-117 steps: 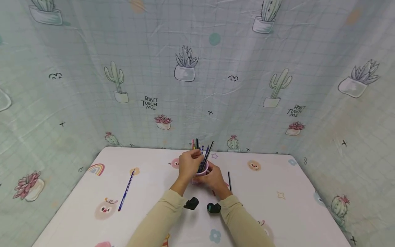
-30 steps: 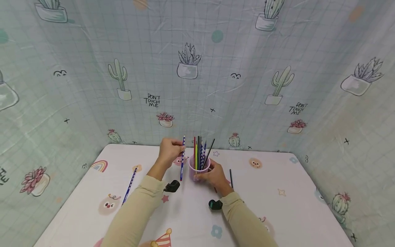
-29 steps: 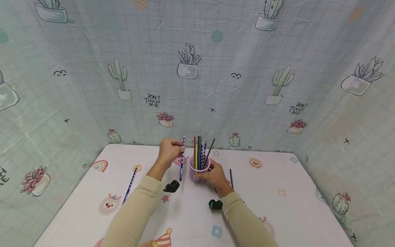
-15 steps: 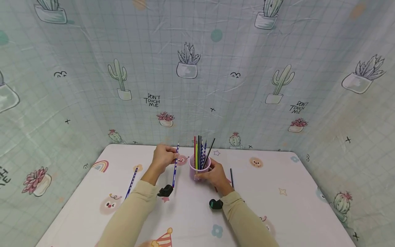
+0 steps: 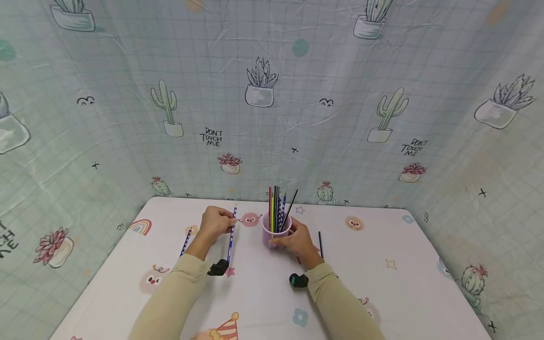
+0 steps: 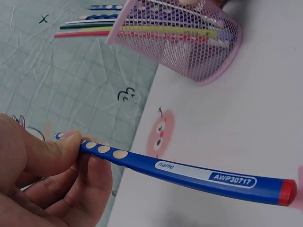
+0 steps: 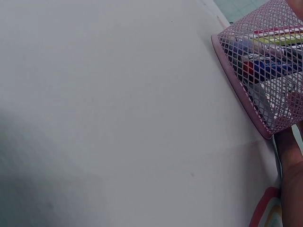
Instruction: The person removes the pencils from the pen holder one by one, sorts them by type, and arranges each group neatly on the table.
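The blue pencil (image 5: pixel 231 241) is, in the head view, at nine o'clock of the mesh cup (image 5: pixel 267 238), slanting from a pale tip near twelve to a lower end near seven; the left hand (image 5: pixel 216 222) pinches it high up between thumb and fingers, a light hold that seems meant to leave most of the shaft free. The right hand (image 5: pixel 297 240) is partly curled about the cup from four o'clock, probably to steady it under its tall load. In the cup stand several pencils (image 5: pixel 276 208), red, yellow-green, black and dotted blue, with a dark one leaning toward one o'clock. A second dotted pencil (image 5: pixel 185 242) lies on the table (image 5: pixel 365 283) further out at nine, and a black pencil (image 5: pixel 320 245) between three and four. In the left wrist view the thumb sits by the bare-wood dots, likely grip hollows, while the red end points to four; whether it touches the table cannot be told. The cup, at one o'clock, has its pencils jutting toward nine. In the right wrist view the cup sits at two o'clock, a red-ended pencil (image 7: pixel 270 69) showing through its mesh
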`<state>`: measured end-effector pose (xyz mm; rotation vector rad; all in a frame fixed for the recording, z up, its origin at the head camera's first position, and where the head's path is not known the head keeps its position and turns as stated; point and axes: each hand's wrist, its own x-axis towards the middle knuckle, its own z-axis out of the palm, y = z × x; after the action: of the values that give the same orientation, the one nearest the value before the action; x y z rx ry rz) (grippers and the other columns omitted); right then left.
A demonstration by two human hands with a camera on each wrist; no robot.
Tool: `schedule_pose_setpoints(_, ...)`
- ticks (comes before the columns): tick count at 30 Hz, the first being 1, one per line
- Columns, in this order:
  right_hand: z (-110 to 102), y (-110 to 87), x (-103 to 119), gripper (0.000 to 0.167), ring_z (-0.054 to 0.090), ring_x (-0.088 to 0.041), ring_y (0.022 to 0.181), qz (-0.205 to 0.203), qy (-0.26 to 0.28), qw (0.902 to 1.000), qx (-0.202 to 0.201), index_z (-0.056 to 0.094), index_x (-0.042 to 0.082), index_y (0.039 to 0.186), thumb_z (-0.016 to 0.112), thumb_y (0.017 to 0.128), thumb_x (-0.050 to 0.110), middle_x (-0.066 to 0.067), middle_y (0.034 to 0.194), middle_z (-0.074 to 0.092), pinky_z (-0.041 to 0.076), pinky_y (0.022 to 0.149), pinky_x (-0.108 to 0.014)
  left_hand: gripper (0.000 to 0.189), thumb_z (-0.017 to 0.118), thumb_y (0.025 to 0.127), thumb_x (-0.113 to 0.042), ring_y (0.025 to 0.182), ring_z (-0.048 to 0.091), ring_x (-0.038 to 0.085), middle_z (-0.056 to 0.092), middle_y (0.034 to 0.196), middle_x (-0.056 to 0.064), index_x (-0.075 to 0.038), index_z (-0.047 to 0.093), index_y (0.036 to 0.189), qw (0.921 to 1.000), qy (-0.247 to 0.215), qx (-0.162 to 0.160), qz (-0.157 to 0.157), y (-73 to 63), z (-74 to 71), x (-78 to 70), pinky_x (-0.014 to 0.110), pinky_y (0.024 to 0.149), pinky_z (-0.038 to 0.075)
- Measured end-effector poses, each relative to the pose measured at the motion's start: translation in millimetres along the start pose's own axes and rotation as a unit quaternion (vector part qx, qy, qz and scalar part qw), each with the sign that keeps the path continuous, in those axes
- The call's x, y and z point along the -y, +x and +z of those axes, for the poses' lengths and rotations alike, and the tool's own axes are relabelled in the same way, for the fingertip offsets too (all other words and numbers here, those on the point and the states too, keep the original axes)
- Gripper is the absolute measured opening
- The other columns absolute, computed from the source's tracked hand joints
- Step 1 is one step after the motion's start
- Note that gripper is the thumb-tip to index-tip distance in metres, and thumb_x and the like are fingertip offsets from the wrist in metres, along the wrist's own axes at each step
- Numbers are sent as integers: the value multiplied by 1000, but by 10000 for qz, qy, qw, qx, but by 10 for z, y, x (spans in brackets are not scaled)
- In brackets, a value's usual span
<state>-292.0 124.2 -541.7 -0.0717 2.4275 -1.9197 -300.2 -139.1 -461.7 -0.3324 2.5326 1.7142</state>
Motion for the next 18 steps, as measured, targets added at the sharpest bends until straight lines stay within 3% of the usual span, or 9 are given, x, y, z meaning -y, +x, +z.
schedule_pose_setpoints(18,-1,3,15,92,60,-38,136,28,24,10000,-2,59,9,146,101,65,14,-14,143,66,48,117,-51,19,76,90,0,69,67,13,74,104,24,9,73,107,9990,388,-147,-153,-11,-315,326,26,63,64)
